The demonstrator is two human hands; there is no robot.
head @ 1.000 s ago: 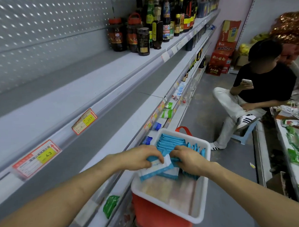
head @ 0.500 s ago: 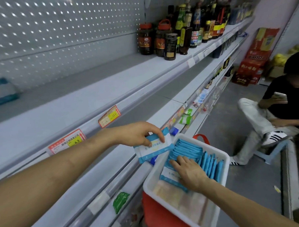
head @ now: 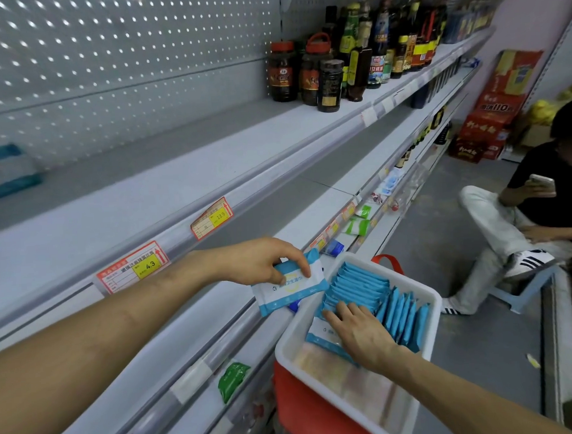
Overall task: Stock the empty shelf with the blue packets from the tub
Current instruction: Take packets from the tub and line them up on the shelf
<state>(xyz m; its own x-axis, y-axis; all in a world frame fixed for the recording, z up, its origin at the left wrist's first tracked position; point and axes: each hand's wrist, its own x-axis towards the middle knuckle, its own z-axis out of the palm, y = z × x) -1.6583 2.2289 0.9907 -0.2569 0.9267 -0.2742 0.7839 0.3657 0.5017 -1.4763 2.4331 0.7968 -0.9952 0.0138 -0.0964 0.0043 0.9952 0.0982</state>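
A white tub (head: 432, 322) holds several blue packets (head: 363, 285) standing in rows. My left hand (head: 257, 260) pinches one blue-and-white packet (head: 289, 287) just left of the tub's rim, over the front edge of a lower shelf. My right hand (head: 362, 335) lies inside the tub, fingers spread on a flat packet (head: 322, 335) and touching the standing row. The long grey shelf (head: 146, 196) above my left arm is bare along most of its length. A blurred blue pack (head: 4, 173) sits on it at the far left.
Dark sauce jars and bottles (head: 331, 73) fill the shelf's far end. Price tags (head: 132, 266) hang on its rail. The tub sits on a red basket (head: 306, 409). A person (head: 540, 205) sits on a low stool in the aisle at right. Green packets (head: 357, 225) lie on lower shelves.
My left hand lifted one packet out of the tub and holds it left of the rim. My right hand stayed inside the tub on the packets. The view turned toward the shelf.
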